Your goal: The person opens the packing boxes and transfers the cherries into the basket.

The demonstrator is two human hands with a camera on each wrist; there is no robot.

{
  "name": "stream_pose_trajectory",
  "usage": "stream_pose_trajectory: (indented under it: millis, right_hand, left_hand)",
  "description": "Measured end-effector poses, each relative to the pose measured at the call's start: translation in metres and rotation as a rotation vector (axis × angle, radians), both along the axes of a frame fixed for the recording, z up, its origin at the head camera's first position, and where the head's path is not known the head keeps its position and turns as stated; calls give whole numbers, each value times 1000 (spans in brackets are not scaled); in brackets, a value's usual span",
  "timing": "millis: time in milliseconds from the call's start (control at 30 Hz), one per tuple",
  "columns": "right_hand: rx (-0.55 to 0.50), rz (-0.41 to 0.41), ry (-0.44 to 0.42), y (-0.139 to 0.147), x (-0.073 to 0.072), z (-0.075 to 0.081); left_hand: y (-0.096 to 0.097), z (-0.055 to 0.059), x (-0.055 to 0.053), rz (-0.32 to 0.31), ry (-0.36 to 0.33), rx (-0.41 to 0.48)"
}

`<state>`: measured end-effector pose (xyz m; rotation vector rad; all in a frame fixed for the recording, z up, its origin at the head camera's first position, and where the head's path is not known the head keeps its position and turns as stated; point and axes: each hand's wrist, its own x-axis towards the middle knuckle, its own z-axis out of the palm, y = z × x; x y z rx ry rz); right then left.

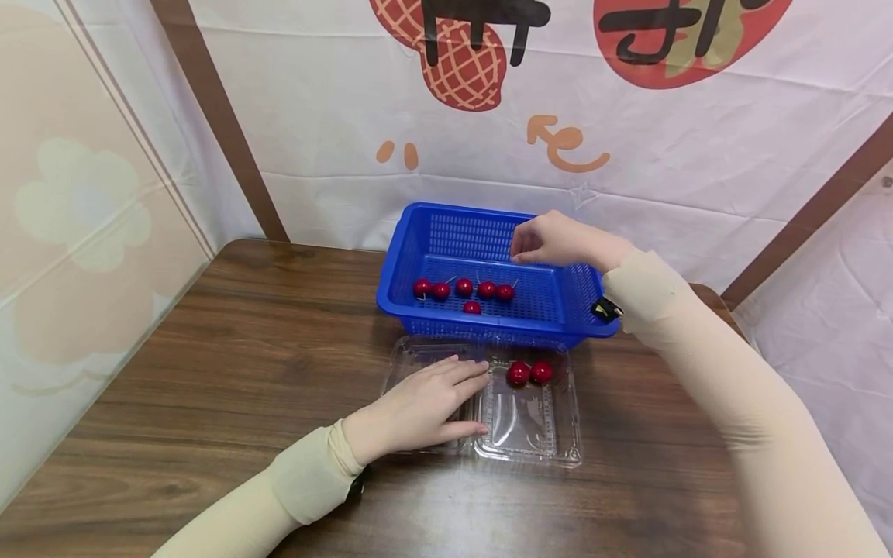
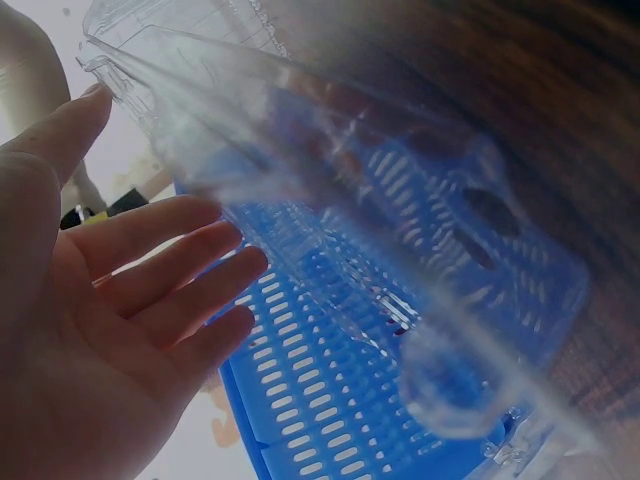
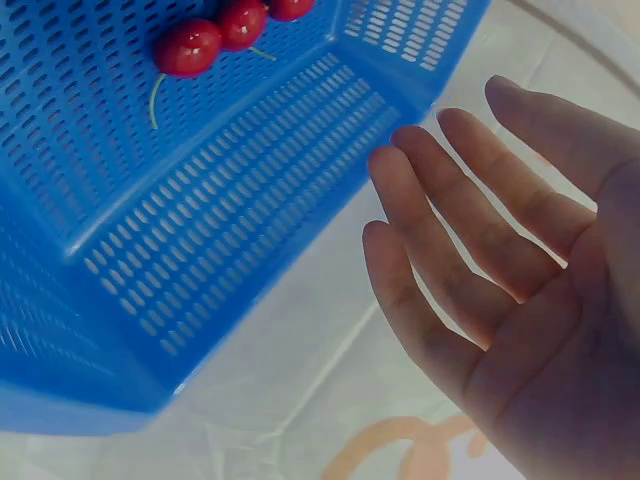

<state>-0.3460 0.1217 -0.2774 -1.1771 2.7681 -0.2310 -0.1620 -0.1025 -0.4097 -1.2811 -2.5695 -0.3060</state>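
Observation:
My left hand [image 1: 425, 403] rests with straight fingers on the clear plastic clamshell box [image 1: 530, 459], at its left half and middle ridge. Two red cherries [image 1: 518, 373] lie in the box's right half. Behind it stands a blue perforated basket [image 1: 446, 232] holding several cherries [image 1: 463, 287] with thin stems, mostly in a row at the left and middle of its floor. Over the basket's back right side hovers my right hand [image 1: 558, 239]. In the right wrist view its fingers [image 3: 440, 270] are loosely bent, palm bare, apart from the cherries [image 3: 188, 48].
Both containers stand on a brown wood-grain table [image 1: 265, 349]. A white printed cloth [image 1: 314, 101] hangs close behind the basket, and another pale cloth [image 1: 84, 232] borders the left side. My right forearm [image 1: 725, 387] passes over the table's right side.

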Motion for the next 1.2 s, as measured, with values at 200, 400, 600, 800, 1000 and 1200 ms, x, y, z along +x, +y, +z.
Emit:
stream_pose_trajectory:
  millis: [200, 400, 600, 800, 1000, 1200]
  right_hand:
    - [9, 31, 12, 0, 22, 7]
    - [-17, 83, 41, 1, 38, 10]
    - [-65, 116, 55, 5, 50, 6]
    - [-126, 142, 67, 11, 61, 1]
    - [-186, 157, 77, 18, 71, -5]
    - [-216, 185, 105, 22, 78, -18]
  left_hand:
    - [1, 0, 0, 1, -4, 0]
    - [0, 0, -1, -3, 8, 2]
    - [0, -1, -2, -9, 5, 5]
    - [0, -2, -1, -6, 0, -5]
    - [1, -1, -1, -2, -2, -5]
    - [0, -1, -1, -8, 6, -3]
